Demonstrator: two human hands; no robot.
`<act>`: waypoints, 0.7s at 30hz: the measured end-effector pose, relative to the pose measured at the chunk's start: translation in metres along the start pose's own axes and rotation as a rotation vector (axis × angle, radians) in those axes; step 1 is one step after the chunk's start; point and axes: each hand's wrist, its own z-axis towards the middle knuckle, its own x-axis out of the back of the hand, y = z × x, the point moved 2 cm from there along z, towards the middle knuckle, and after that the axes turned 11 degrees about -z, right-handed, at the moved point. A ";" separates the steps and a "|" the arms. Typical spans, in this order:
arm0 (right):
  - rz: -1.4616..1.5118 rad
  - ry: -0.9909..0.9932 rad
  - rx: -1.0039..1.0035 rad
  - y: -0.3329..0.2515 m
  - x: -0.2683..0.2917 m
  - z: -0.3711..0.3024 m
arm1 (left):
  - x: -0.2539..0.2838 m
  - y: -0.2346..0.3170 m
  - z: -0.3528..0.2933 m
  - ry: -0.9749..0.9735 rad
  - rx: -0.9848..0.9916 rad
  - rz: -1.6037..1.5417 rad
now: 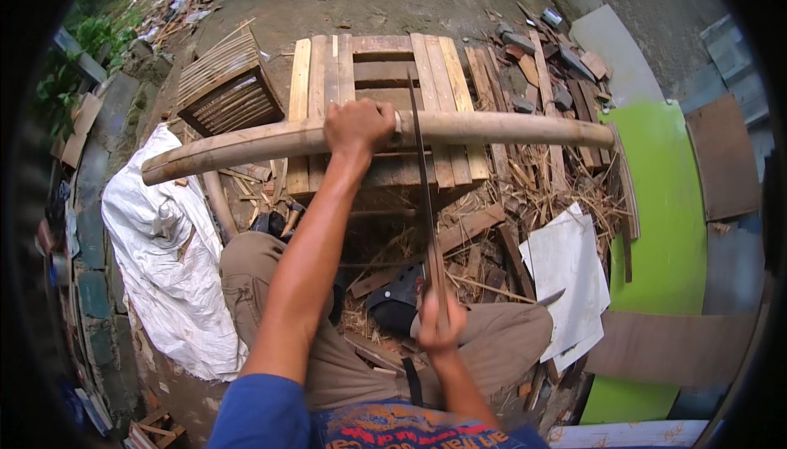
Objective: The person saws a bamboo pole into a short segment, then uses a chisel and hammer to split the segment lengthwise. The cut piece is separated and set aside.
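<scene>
A thick bamboo pole [508, 128] lies crosswise on a low bench of wooden slats [316, 80], its ends reaching past both sides. My left hand [359, 127] is closed over the top of the pole near its middle. Just right of that hand, the long thin blade of a handsaw [424, 166] stands across the pole at a pale ring-like joint. My right hand [443, 322], slightly blurred, is wrapped around the saw's handle close to my lap. Whether the blade has cut into the bamboo cannot be made out.
A slatted wooden crate [229, 84] stands left of the bench, above a white sack [164, 244]. Wood scraps and shavings [525, 178] litter the right side, with white sheets [566, 277] beside my knee. A green panel [664, 195] lies farther right. A knife-like blade [551, 296] points out near the sheets.
</scene>
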 end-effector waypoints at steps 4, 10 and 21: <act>0.025 0.062 0.044 0.009 0.008 0.009 | 0.000 0.001 -0.011 0.175 -0.086 -0.057; 0.070 0.096 -0.061 -0.010 -0.043 0.160 | -0.010 0.014 -0.014 0.240 -0.176 -0.024; 0.073 -0.092 -0.114 -0.007 -0.023 0.141 | -0.007 0.012 -0.027 0.467 -0.291 -0.176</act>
